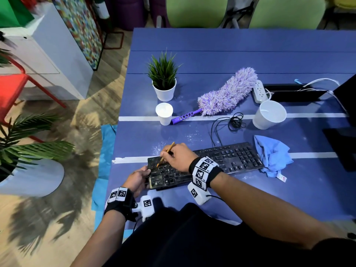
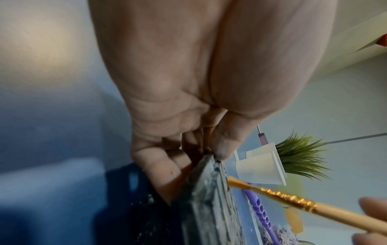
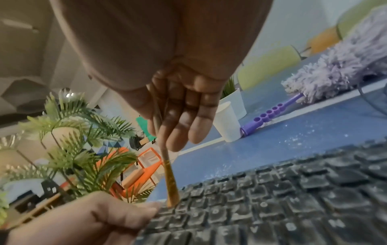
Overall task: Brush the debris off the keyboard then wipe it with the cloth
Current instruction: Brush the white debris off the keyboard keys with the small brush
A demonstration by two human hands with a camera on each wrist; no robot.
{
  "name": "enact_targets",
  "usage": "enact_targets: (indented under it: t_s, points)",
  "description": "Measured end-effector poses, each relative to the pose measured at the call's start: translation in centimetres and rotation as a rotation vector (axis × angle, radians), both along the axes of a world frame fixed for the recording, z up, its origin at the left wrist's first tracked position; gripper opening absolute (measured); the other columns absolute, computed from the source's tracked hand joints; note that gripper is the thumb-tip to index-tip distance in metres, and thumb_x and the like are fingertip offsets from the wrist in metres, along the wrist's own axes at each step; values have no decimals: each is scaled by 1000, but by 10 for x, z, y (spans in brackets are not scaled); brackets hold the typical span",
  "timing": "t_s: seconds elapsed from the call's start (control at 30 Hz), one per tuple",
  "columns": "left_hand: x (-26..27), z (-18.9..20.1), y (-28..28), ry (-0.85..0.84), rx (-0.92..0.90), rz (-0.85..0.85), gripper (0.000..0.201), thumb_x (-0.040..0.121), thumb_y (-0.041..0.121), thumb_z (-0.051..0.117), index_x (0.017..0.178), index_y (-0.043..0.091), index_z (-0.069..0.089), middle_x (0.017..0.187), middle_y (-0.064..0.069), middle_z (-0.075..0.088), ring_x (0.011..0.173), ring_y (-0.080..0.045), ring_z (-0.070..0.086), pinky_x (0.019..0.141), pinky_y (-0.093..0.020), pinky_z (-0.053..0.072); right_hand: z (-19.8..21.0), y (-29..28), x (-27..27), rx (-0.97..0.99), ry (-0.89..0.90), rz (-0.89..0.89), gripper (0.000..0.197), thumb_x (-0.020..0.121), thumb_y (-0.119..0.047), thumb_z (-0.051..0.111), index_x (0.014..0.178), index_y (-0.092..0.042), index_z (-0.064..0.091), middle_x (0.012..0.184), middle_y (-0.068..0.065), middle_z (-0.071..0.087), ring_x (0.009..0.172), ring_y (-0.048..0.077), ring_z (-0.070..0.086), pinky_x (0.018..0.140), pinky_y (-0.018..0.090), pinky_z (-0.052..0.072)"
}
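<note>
A black keyboard (image 1: 231, 158) dusted with white debris lies on the blue table (image 1: 231, 54), its left end raised. My left hand (image 1: 137, 178) grips that left end, thumb on top (image 2: 222, 145). My right hand (image 1: 178, 157) pinches a thin wooden brush (image 1: 167, 153) whose bristle tip (image 3: 172, 197) touches the keys near the keyboard's (image 3: 272, 199) left end. The brush (image 2: 293, 200) reaches the keyboard edge (image 2: 209, 190) in the left wrist view. A crumpled blue cloth (image 1: 271, 155) lies at the keyboard's right end.
A purple duster (image 1: 227, 93), two white cups (image 1: 164, 113) (image 1: 268, 114), a potted plant (image 1: 163, 78), a power strip (image 1: 260, 91) and a coiled cable (image 1: 236, 121) sit behind the keyboard. White debris (image 1: 190, 136) speckles the table. A dark monitor base (image 1: 341, 147) stands right.
</note>
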State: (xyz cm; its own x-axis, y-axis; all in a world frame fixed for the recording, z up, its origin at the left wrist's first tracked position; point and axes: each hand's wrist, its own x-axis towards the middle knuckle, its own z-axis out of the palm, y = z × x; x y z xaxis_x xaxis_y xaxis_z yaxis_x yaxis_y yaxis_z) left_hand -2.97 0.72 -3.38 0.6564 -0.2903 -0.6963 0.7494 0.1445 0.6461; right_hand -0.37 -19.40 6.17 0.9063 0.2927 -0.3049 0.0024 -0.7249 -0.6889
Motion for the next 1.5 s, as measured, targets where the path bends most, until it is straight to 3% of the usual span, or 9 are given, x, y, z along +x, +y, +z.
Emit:
enact_targets:
  t_s: [0.07,0.2,0.37,0.7,0.87,1.03,1.23,1.37,1.5]
  points:
    - [0,1,-1,6,0,8,33,101,4,32,119,14,57,95,-8,68,78,-22,58,66,-33,38,2,2,0,20,31,23,22,96,-35,51,89,-24,69,85,-1,73,83,15,64,88,30,52]
    - [1,1,-2,7,-7,16,34,100,4,31,120,14,58,94,-7,70,75,-19,66,64,-34,34,-1,5,2,-168,-65,-35,32,98,-44,42,86,-23,63,90,5,69,86,26,62,85,38,53]
    - [1,4,0,4,-6,6,34,100,5,32,121,13,57,92,-7,71,76,-21,60,65,-33,36,0,4,5,-6,40,-59,30,97,-39,49,94,-18,70,84,1,73,81,15,65,84,29,52]
    - [2,10,-1,-18,14,-25,34,101,5,30,120,14,56,90,-5,75,72,-18,65,60,-33,34,1,4,10,-38,-3,-169,29,98,-35,47,95,-17,70,93,4,74,87,23,67,87,30,52]
    - [4,10,2,-17,9,-20,31,101,5,32,116,13,58,91,-6,74,75,-17,70,73,-34,45,2,10,14,140,78,-220,22,96,-30,52,84,-23,70,80,1,75,76,12,68,87,33,54]
    - [3,11,-1,-5,18,-24,32,101,3,29,115,12,57,87,-3,75,72,-14,73,63,-31,56,-4,13,15,17,-8,-203,30,97,-37,50,95,-16,72,94,6,74,96,26,66,89,35,52]
    - [4,10,1,-3,44,-22,33,101,4,30,119,13,56,90,-3,76,74,-15,70,67,-35,41,-6,18,20,-9,-38,-176,29,98,-34,48,98,-16,71,100,4,74,100,26,64,91,35,50]
    - [5,12,1,-2,21,-29,33,101,4,31,121,11,56,95,-6,74,82,-21,69,79,-38,46,-3,19,21,51,-1,-152,27,98,-30,51,98,-13,72,94,6,75,94,22,67,85,27,49]
    - [5,13,1,1,29,-39,37,101,4,30,129,9,53,101,-7,73,86,-22,68,79,-38,49,-10,5,21,-90,-11,-216,28,98,-35,46,91,-21,69,94,4,74,89,25,66,85,34,53]
